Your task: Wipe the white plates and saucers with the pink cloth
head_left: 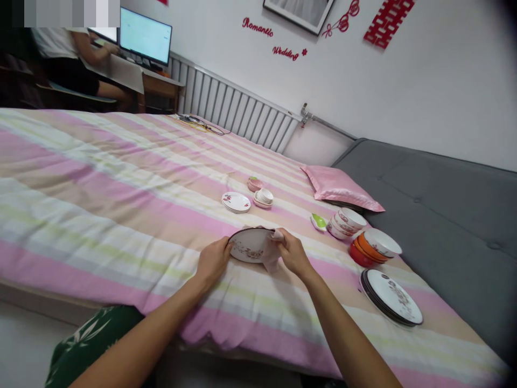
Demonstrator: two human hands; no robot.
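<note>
My left hand (pixel 212 261) grips the left rim of a white plate with a floral pattern (pixel 250 246), held tilted just above the striped bedspread. My right hand (pixel 294 253) is closed on a pink cloth (pixel 273 253) that is pressed against the plate's right edge and hangs below it. Both forearms reach in from the bottom of the view.
The pink striped bed (pixel 121 178) carries a small plate stack (pixel 236 202), small cups and saucers (pixel 263 198), a green dish (pixel 319 221), white bowls (pixel 346 222), orange bowls (pixel 374 246), a dark-rimmed plate stack (pixel 391 297) and a pink pillow (pixel 339 187). A person sits at a desk (pixel 76 59) far left.
</note>
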